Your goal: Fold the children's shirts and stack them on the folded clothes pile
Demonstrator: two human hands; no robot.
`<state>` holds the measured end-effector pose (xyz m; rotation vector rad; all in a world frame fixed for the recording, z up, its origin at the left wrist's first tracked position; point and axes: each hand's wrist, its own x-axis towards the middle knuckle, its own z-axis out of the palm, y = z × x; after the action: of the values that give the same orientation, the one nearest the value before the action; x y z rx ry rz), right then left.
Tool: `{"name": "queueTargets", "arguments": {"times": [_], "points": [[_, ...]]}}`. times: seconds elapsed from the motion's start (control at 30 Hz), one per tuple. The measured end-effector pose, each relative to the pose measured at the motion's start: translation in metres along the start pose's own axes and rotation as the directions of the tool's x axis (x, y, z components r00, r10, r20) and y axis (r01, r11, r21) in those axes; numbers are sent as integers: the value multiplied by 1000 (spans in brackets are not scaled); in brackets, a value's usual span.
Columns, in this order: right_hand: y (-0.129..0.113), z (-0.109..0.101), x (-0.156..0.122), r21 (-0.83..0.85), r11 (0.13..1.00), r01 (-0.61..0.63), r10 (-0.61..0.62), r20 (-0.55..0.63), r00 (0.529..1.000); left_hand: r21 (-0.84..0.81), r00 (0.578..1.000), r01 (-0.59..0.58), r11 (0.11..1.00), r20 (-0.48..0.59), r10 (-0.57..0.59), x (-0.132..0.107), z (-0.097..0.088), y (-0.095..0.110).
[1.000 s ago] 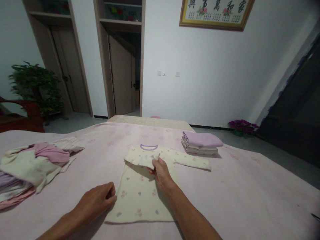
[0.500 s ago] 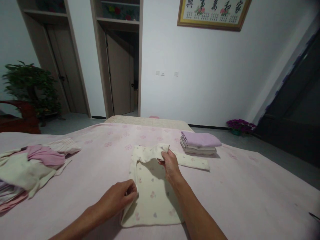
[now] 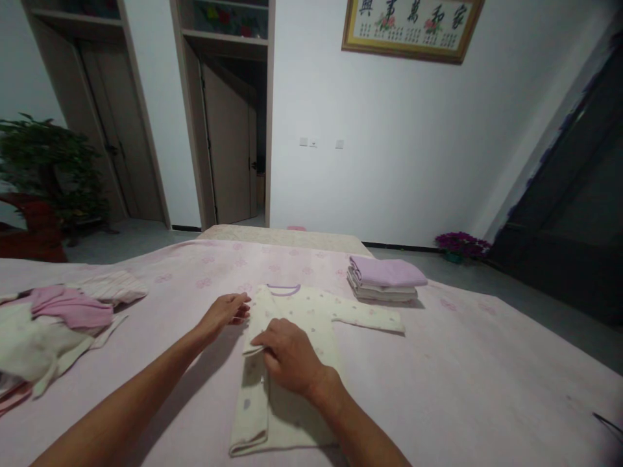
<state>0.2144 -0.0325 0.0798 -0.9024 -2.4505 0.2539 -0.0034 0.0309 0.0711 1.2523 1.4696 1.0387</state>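
Note:
A cream long-sleeved shirt (image 3: pixel 311 312) with small printed motifs and a lilac neckline lies on the pink bedspread (image 3: pixel 452 383) in front of me. Its left side is folded inward, with that sleeve laid down along the fold. My right hand (image 3: pixel 289 357) pinches the end of the folded sleeve over the shirt's left part. The other sleeve (image 3: pixel 374 316) stretches out flat to the right. Beside the shirt's upper left edge, my left hand (image 3: pixel 226 314) hovers with fingers extended and holds nothing.
A stack of folded clothes (image 3: pixel 387 272), lilac on top, sits beyond the right sleeve. To the left lies a loose heap of clothes (image 3: pixel 73 308). A thin dark object (image 3: pixel 607 423) rests near the right edge. Past the bed's far side stand a wall and purple flowers (image 3: pixel 462 243).
The left side and sleeve were folded inward and down, uncovering the neckline. My right hand came lower and left with the sleeve; my left hand let go of the edge and moved up.

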Motion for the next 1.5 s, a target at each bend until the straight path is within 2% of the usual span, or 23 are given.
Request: {"name": "queueTargets", "arguments": {"times": [0.1, 0.2, 0.43, 0.63, 0.73, 0.87, 0.93, 1.03, 1.2, 1.3, 1.4, 1.5], "points": [[-5, 15, -4, -101, 990, 100, -84, 150, 985, 77, 1000, 23, 997, 1, -23, 24, 8, -1], [-3, 24, -5, -122, 981, 152, -126, 193, 973, 200, 1000, 22, 980, -6, -21, 42, 19, -6], [6, 28, -8, -63, 971, 231, -223, 115, 968, 461, 998, 26, 887, -57, 0, 79, 28, -16], [16, 37, -21, -25, 965, 259, -256, 99, 962, 549, 994, 95, 831, -97, -49, 98, 23, -27], [18, 42, -25, -11, 968, 250, -249, 44, 967, 568, 992, 113, 815, -113, -58, 103, 21, -32], [19, 46, -26, 31, 974, 225, -223, -65, 973, 605, 989, 131, 786, -135, -61, 106, 20, -33], [18, 47, -26, 40, 971, 234, -230, -81, 970, 628, 986, 146, 764, -157, -59, 105, 20, -32], [17, 47, -26, 21, 964, 266, -264, -46, 963, 667, 977, 167, 726, -213, -30, 103, 22, -32], [16, 47, -27, -2, 961, 276, -276, 0, 961, 745, 959, 120, 656, -257, 117, 94, 26, -33], [16, 48, -28, -5, 963, 268, -268, 3, 963, 802, 945, 13, 597, -205, 255, 83, 32, -31], [15, 47, -28, -26, 968, 249, -249, 28, 968, 843, 920, -139, 520, -85, 383, 72, 43, -28], [11, 45, -28, -48, 964, 263, -261, 50, 964, 860, 919, -216, 462, 19, 394, 65, 59, -32]]}}
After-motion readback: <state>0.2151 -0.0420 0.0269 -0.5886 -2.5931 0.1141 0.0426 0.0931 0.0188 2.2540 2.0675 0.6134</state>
